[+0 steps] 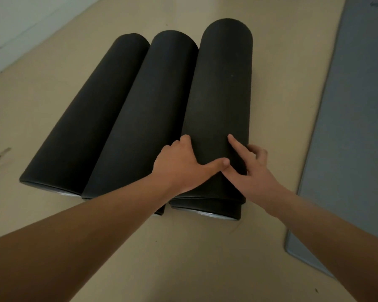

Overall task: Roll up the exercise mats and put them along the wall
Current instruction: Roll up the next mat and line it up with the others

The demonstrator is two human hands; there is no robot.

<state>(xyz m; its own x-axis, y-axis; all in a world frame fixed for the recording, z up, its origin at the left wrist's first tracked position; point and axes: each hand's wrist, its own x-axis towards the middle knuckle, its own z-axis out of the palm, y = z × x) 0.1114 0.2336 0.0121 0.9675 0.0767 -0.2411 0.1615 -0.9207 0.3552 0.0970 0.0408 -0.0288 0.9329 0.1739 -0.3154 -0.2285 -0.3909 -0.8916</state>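
A tan floor (pixel 271 73) fills the room, meeting a white wall (pixel 20 20) at the far left. A grey mat (pixel 347 127) lies flat and unrolled along the right side. Three black rolled mats lie side by side and touching, running from near to far: the left roll (pixel 90 112), the middle roll (pixel 144 114) and the right roll (pixel 223 90), well apart from the wall.

Both bare forearms reach in from the near edge to the right roll's near end. The left hand (pixel 179 166) clasps its left flank, fingers tucked into the seam against the middle roll, thumb laid across the top. The right hand (pixel 252 168) holds the right flank, index finger straight along the top, the other fingers bent over the edge.
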